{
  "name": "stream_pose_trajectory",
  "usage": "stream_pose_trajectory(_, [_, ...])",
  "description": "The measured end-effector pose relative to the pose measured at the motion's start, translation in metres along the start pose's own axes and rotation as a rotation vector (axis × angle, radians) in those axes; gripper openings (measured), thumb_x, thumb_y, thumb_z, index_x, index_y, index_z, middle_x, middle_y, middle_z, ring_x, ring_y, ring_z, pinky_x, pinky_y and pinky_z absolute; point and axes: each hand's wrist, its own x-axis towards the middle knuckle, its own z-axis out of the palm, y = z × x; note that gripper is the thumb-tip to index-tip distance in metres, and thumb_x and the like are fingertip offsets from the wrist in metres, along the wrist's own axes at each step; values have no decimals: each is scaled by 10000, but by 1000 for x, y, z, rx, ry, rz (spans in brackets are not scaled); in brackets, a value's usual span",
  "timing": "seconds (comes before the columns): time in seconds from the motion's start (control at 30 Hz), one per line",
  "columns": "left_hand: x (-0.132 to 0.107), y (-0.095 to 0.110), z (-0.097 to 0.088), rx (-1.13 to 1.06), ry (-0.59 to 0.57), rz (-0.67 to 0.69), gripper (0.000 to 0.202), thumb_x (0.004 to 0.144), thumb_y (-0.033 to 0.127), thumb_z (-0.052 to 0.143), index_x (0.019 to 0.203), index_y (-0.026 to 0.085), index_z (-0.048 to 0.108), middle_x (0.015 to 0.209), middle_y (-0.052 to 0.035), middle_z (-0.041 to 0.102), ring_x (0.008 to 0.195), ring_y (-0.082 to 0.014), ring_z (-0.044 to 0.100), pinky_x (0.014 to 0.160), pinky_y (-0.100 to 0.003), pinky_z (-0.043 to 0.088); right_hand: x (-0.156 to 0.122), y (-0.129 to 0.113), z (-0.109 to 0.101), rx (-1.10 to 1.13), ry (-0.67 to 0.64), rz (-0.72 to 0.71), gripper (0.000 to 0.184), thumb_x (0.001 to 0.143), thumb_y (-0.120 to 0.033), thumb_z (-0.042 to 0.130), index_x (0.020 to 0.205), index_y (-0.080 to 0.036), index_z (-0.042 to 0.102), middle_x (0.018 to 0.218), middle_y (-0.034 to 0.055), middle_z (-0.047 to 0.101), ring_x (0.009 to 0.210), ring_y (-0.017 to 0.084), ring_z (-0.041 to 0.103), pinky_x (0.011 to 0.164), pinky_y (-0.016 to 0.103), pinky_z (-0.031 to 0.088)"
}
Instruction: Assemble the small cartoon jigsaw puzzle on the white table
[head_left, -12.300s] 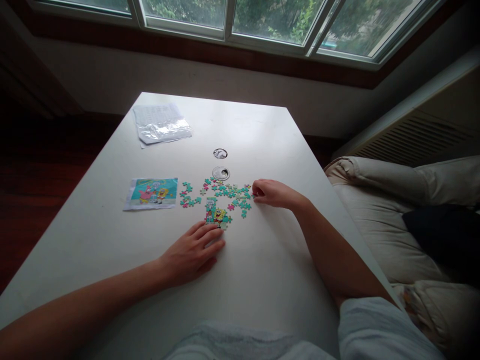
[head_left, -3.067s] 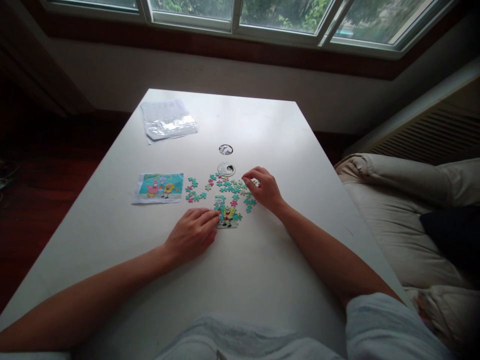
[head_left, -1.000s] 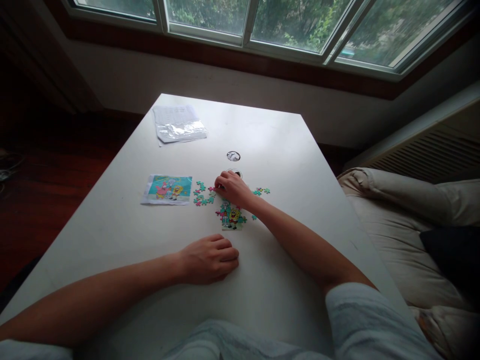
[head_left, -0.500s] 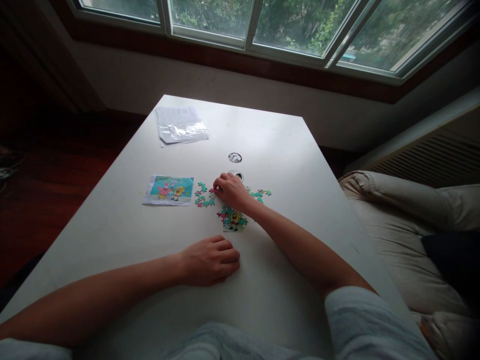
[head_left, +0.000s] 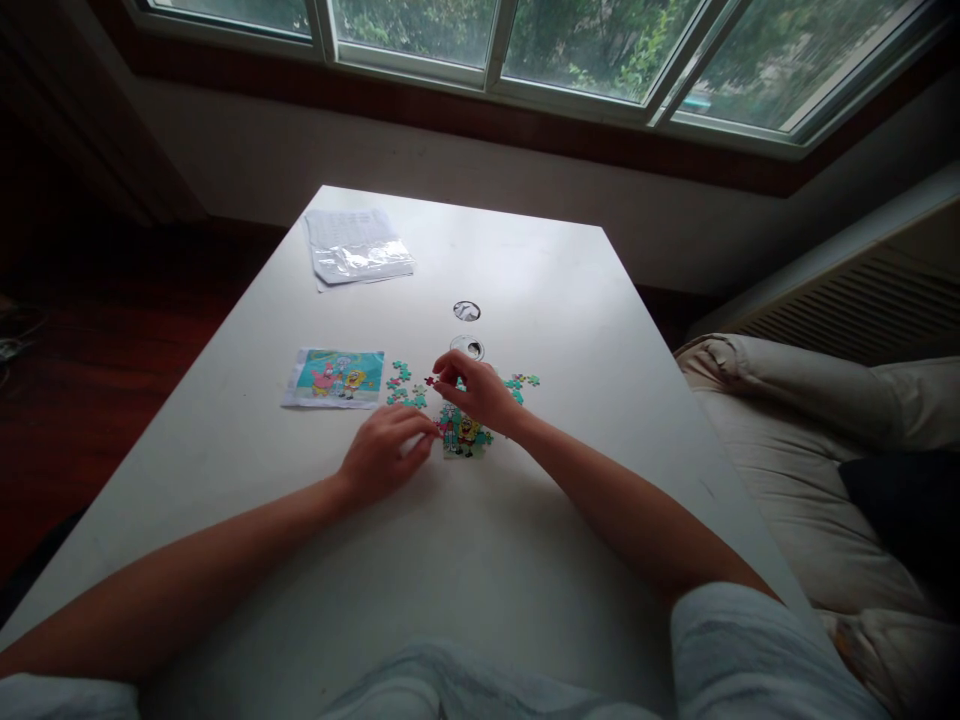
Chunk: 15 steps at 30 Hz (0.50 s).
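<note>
A small part-built cartoon puzzle (head_left: 465,436) lies on the white table (head_left: 525,560). My left hand (head_left: 384,452) rests flat beside it, fingers stretched out, fingertips touching its left edge. My right hand (head_left: 475,390) hovers just above the puzzle and pinches a pink puzzle piece (head_left: 430,381) between thumb and forefinger. Loose teal and pink pieces (head_left: 405,392) lie scattered left of that hand, and a few more pieces (head_left: 523,382) to its right. A printed reference picture (head_left: 334,376) of the same cartoon lies further left.
A clear plastic bag on paper (head_left: 355,248) sits at the far left of the table. Two round cable holes (head_left: 466,311) are set in the tabletop behind the pieces. A beige cushioned sofa (head_left: 817,420) stands along the table's right edge. Windows run behind.
My left hand has slid forward from a loose fist near me to the puzzle's left edge. My right hand has lifted a pink piece from the loose pile.
</note>
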Motion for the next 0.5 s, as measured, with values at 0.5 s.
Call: stream_pose_trajectory(0.5, [10, -4, 10, -338, 158, -359, 146, 921, 367, 656, 937, 223, 670, 876, 19, 709, 800, -146, 635, 819, -292, 459, -54, -20, 14, 89, 5, 0, 93, 931, -294, 611, 901, -224, 557, 792, -17, 619, 703, 119, 524, 649, 242, 410])
